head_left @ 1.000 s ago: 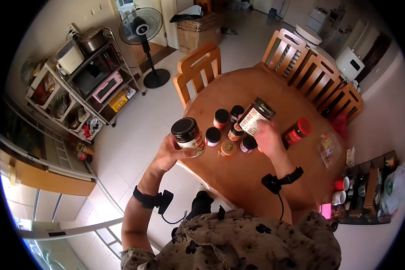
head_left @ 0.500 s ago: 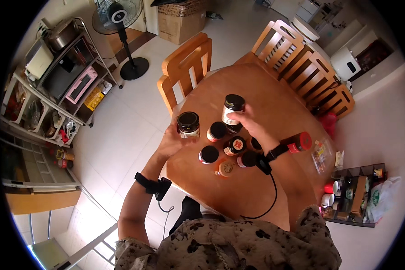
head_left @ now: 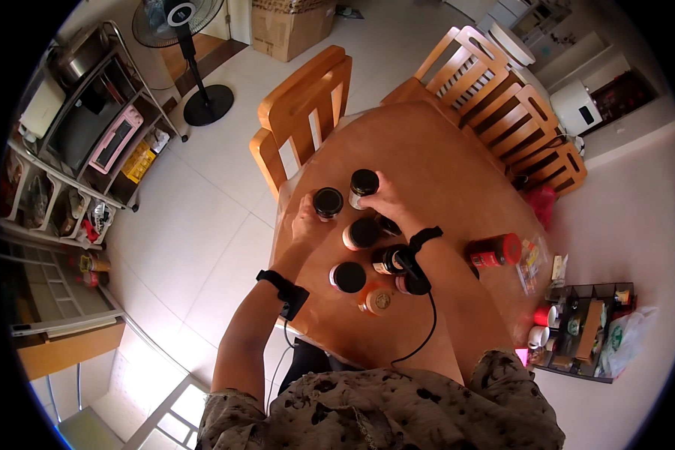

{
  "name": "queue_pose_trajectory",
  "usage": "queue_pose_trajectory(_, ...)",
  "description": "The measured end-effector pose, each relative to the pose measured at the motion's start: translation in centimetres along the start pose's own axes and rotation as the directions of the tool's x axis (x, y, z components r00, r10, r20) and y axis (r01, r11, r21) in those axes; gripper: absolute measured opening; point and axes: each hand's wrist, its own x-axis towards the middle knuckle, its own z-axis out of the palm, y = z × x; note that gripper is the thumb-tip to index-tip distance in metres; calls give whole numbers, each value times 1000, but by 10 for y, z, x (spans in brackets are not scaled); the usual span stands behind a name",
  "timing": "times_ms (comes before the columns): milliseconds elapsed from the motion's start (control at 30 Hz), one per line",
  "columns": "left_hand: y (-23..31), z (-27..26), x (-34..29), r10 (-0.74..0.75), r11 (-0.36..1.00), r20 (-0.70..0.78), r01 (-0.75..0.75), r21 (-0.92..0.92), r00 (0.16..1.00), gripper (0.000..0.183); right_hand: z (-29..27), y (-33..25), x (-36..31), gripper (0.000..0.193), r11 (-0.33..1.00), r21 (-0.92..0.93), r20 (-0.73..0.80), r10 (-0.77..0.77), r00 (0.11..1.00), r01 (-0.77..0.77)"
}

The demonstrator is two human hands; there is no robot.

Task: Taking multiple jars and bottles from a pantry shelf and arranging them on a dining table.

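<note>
My left hand (head_left: pixel 305 223) is closed around a glass jar with a black lid (head_left: pixel 328 201) near the table's left edge. My right hand (head_left: pixel 387 199) grips another black-lidded jar with a pale label (head_left: pixel 363 184), just beyond and to the right of the first. Both jars are upright and a little apart; whether their bases touch the table cannot be made out. Nearer me stand a black-lidded jar (head_left: pixel 361 234), another black-lidded jar (head_left: pixel 348 277) and an orange jar with a light lid (head_left: pixel 378 301). My right wrist and its strap partly hide more dark-lidded jars (head_left: pixel 386 261).
A large red-lidded jar (head_left: pixel 495 250) stands to the right on the wooden table (head_left: pixel 420 150). Wooden chairs (head_left: pixel 304 105) line the far sides. A dark organizer with cups (head_left: pixel 585 330) is at the right; a fan (head_left: pixel 199 75) and a shelf rack (head_left: pixel 105 127) are at the left.
Both hands have moved with their jars: the left one slightly right, the right one left and nearer me. The two jars are now closer together and look lower. The view has shifted a little.
</note>
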Motion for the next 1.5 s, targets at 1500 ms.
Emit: queue_pose_trajectory(1500, 16, -72, -453, -368, 927, -537, 252, -279, 759, 27, 41, 47, -422, 18, 777, 628, 257, -237, 937, 24)
